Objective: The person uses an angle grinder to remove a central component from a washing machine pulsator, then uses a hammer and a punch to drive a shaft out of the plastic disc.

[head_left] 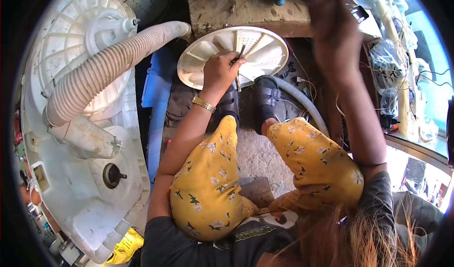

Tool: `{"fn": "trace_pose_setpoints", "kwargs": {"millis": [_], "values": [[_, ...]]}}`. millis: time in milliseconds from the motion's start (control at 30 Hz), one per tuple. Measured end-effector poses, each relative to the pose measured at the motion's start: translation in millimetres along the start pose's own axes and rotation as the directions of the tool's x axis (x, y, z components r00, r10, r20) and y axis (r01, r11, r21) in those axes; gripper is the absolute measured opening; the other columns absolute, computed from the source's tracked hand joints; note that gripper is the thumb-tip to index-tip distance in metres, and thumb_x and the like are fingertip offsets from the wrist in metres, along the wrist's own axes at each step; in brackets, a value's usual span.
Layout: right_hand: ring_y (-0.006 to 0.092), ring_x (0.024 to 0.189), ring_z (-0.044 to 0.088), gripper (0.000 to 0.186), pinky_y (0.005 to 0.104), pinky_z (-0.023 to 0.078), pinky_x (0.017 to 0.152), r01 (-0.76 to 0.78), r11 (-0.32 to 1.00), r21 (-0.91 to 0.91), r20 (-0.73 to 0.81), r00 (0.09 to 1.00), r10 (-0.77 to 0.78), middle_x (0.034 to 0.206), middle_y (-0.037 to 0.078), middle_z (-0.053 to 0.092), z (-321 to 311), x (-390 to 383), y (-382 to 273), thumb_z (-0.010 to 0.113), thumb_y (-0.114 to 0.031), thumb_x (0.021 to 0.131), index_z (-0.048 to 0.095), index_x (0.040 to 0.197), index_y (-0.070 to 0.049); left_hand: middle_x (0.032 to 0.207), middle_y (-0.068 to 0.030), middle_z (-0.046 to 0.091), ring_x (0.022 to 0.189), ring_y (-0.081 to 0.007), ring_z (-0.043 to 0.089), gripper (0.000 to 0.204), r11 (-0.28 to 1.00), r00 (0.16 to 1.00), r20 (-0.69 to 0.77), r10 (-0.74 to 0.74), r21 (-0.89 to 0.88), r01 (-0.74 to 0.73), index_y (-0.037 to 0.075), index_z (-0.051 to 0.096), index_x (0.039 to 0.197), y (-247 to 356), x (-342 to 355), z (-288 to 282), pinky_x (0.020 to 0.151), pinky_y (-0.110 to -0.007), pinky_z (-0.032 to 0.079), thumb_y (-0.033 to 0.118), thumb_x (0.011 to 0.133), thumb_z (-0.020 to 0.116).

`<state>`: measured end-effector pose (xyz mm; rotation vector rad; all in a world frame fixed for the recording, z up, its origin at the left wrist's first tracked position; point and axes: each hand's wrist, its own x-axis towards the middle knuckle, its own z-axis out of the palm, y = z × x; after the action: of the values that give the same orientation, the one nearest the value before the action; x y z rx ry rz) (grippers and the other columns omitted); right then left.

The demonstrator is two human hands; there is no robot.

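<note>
A thin metal rod (pixel 238 83) stands nearly upright in my left hand (pixel 219 73), pinched between thumb and fingers. Behind that hand, a round white ribbed washing-machine pulsator (pixel 267 54) leans beside my feet, with its far rim at the wooden bench. The hand overlaps the disc; whether the rod's tip touches it I cannot tell. My right hand (pixel 331 42) is raised high at the upper right, smeared by motion. Its fingers are not readable, and a dark blur above it hides what it may hold.
A white washing-machine tub (pixel 113 215) with a ribbed drain hose (pixel 90 71) fills the left side. Metal parts lie on the wooden bench (pixel 213 12) ahead. A grey hose (pixel 302 99) curves by my right foot. Wires and plastic bags (pixel 385 54) crowd the right.
</note>
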<state>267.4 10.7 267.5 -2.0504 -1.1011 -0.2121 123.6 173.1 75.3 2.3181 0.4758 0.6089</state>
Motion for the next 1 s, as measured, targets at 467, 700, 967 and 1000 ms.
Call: {"fn": "trace_pose_setpoints", "kwargs": {"millis": [467, 700, 967, 1000], "values": [[0.0401, 0.08, 0.068, 0.023, 0.0492, 0.054, 0.068, 0.091, 0.964, -0.25, 0.381, 0.925, 0.011, 0.083, 0.019, 0.069, 57.6, -31.7, 33.8, 0.052, -0.029, 0.1, 0.065, 0.105, -0.011, 0.076, -0.0136, 0.07, 0.068, -0.0273, 0.068, 0.019, 0.999, 0.999, 0.038, -0.032, 0.01, 0.031, 0.002, 0.073, 0.089, -3.6, 0.8, -0.7, 0.062, -0.035, 0.05, 0.02, 0.084, 0.074], [0.0446, 0.075, 0.063, 0.032, 0.0483, 0.049, 0.064, -0.121, 0.991, 0.049, 0.324, 0.941, 0.099, 0.078, 0.023, 0.064, 52.1, -70.4, 86.2, 0.057, -0.036, 0.098, 0.065, 0.104, -0.006, 0.084, -0.0132, 0.073, 0.071, -0.0208, 0.07, 0.022, 0.995, 0.993, 0.112, -0.047, -0.083, 0.057, 0.0, 0.074, 0.095, -14.3, 3.3, -10.7, 0.067, -0.032, 0.053, 0.02, 0.085, 0.075], [0.0439, 0.081, 0.065, 0.028, 0.0515, 0.05, 0.071, -0.336, 0.875, -0.349, 0.511, 0.714, 0.478, 0.081, 0.023, 0.067, 92.1, -261.4, 234.4, 0.062, -0.032, 0.092, 0.069, 0.095, -0.004, 0.087, -0.0063, 0.072, 0.073, -0.0153, 0.068, 0.015, 0.986, 0.957, -0.245, 0.156, -0.017, -0.165, 0.005, 0.072, 0.103, -5.4, 3.4, -51.4, 0.062, -0.028, 0.052, 0.008, 0.089, 0.068], [0.0439, 0.087, 0.065, 0.026, 0.0517, 0.051, 0.076, -0.296, 0.897, -0.329, 0.449, 0.786, 0.425, 0.086, 0.025, 0.067, 74.1, -287.6, 277.2, 0.063, -0.028, 0.091, 0.068, 0.103, -0.005, 0.087, -0.0054, 0.071, 0.074, -0.0152, 0.067, 0.012, 0.973, 0.899, -0.374, 0.228, 0.041, -0.229, 0.006, 0.072, 0.1, 4.1, 15.1, -41.1, 0.059, -0.027, 0.051, 0.007, 0.089, 0.068]]}}
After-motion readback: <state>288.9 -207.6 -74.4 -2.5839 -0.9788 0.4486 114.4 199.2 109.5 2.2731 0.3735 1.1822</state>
